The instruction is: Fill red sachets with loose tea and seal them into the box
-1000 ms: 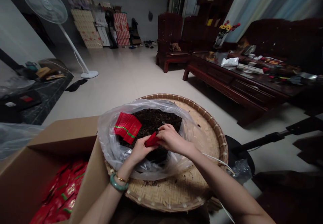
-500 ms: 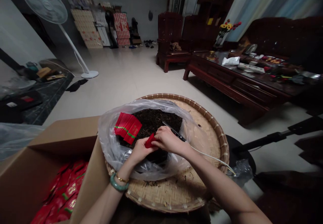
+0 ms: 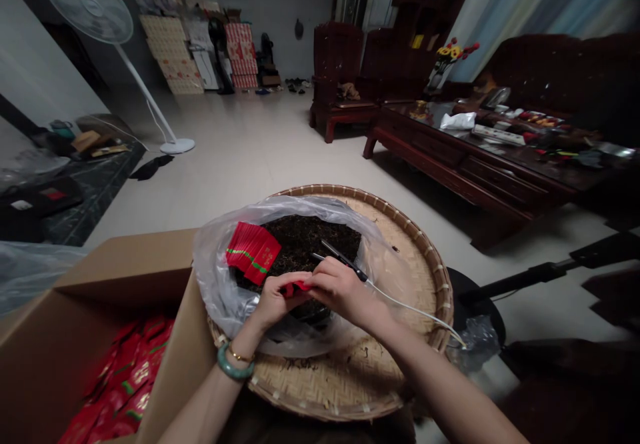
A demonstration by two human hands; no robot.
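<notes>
Red packet (image 3: 299,285) pinched above dark leaves (image 3: 305,232)

The left hand (image 3: 273,303) and right hand (image 3: 346,289) have fingers clamped on it, over an open plastic bag (image 3: 213,287). A slack pinch could drop it; the corded tongs (image 3: 344,261), if hot, could scorch plastic.

Dim, cool interior light, its source out of view. The pale floor (image 3: 240,131) bears a soft sheen; deep shadow lies beneath the table (image 3: 445,154). Wide-angle distortion tilts the fan (image 3: 125,59); the curtain (image 3: 555,4) smears at upper right. Centrally, the packet (image 3: 301,285) is poorly resolved.
</notes>
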